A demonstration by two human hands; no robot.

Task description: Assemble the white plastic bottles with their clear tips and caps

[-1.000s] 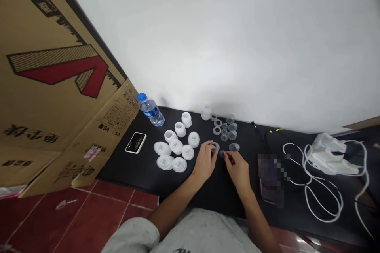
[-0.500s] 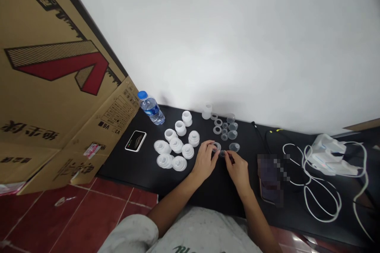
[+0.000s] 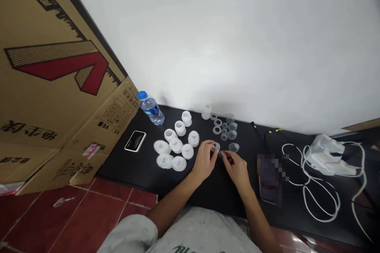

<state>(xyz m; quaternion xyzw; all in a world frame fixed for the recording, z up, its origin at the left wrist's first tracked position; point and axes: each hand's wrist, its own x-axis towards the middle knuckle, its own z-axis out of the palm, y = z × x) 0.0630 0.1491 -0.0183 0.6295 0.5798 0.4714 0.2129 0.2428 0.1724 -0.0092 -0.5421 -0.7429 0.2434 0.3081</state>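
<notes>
My left hand rests on the black table with its fingertips pinched on a small clear plastic ring. My right hand is curled close beside it, its fingertips pinching a small clear piece that is too tiny to name. Just left of my hands lies a cluster of several white plastic caps. Behind my hands sit several clear rings and small clear cups.
A water bottle with a blue cap and a small white device lie at the left. A large cardboard box leans at far left. A phone, white cables and a white adapter lie right.
My two hands have drawn slightly closer together around the small clear pieces. The view has shifted a little; nothing else moved.
</notes>
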